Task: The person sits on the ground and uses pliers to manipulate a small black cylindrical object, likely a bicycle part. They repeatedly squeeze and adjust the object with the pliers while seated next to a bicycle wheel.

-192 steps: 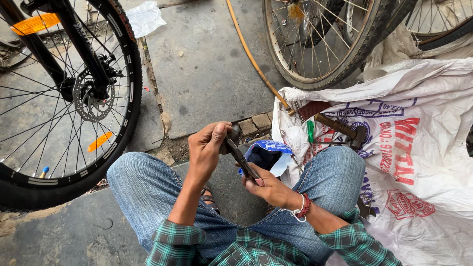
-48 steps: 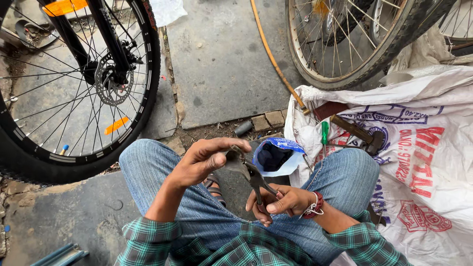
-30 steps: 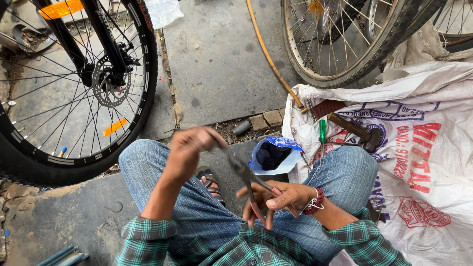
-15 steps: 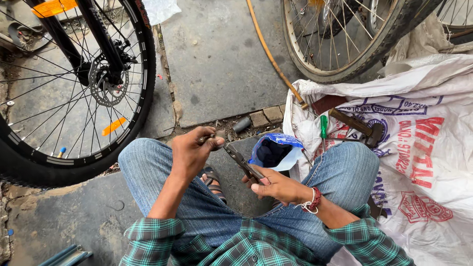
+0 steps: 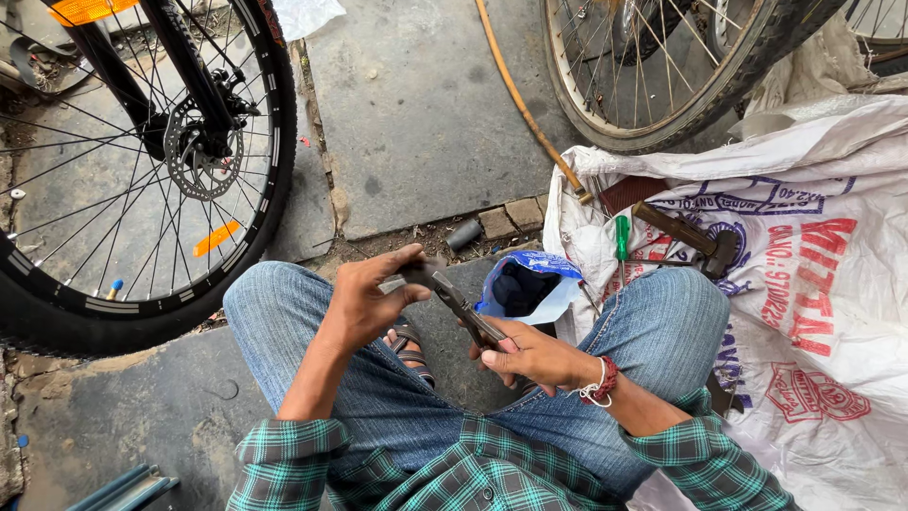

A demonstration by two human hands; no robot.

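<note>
A small blue-and-white plastic bag (image 5: 526,284) is seen lying open on the ground just beyond the knees; something dark is held inside it, but its kind cannot be told. To the right, a large white woven sack (image 5: 813,284) is spread flat, printed with red and blue lettering and a red round emblem; on it are laid a hammer (image 5: 690,237) with a worn wooden handle and a green-handled screwdriver (image 5: 621,237). An orange reflector (image 5: 216,237) is fixed among the spokes of the black bicycle wheel (image 5: 142,189) at the left.

Dark metal pliers (image 5: 454,298) are held slantwise between the two hands, above the gap between the denim-clad knees. The handle end is gripped in the closed right hand (image 5: 530,355), which wears a red and white thread band at the wrist. The head end is met by the left hand (image 5: 364,298), whose fingers are curled narrowly around a small pale metal piece (image 5: 392,282) at the jaws.

Compared with half a second ago, the left hand is found slightly lower and nearer the knee, while the pliers are kept at much the same slant. A second wheel (image 5: 662,66) and an orange hose (image 5: 530,104) lie beyond.
</note>
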